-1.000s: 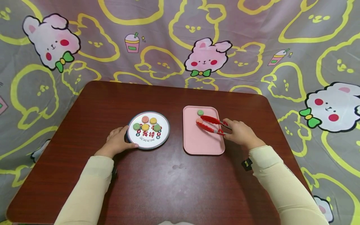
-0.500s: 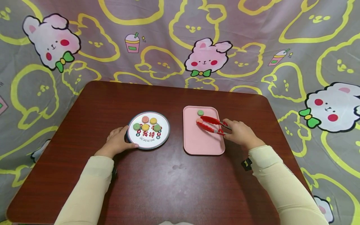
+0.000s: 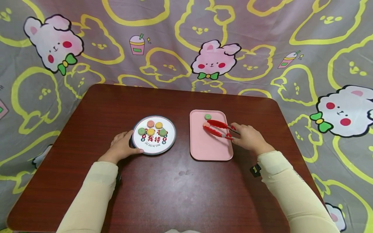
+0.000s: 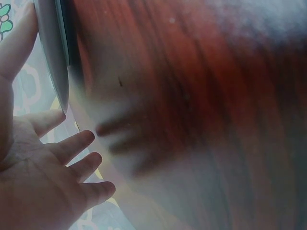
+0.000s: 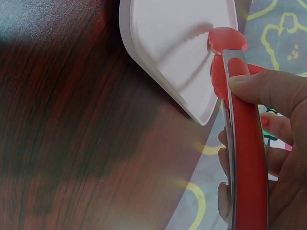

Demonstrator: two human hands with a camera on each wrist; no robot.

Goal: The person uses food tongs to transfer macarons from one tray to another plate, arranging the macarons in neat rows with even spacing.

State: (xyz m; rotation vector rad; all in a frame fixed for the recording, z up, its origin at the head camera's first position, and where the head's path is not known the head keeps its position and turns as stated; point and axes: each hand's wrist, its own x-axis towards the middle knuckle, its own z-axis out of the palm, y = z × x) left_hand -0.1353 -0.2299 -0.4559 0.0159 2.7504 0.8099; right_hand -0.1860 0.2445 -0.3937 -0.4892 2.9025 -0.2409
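At the left rim of a round white plate (image 3: 155,147) with red print and a dark border, my left hand (image 3: 118,147) rests with fingers spread; thumb and one finger touch the plate's edge. Several green, yellow and pink macarons (image 3: 150,132) lie on that plate. My right hand (image 3: 247,137) grips red-tipped metal tongs (image 3: 217,124) over a pink rectangular tray (image 3: 211,150). Between the tips of the tongs is a pink macaron (image 3: 206,125), partly covered by them. Behind it on the tray lies a green macaron (image 3: 208,116). In the right wrist view the tongs (image 5: 249,158) hide that macaron.
Plate and tray stand apart on a dark red-brown wooden table (image 3: 180,194). Behind the table hangs a grey cloth (image 3: 163,29) with yellow outlines and cartoon rabbits. A small black object (image 3: 255,170) shows beneath the right cuff.
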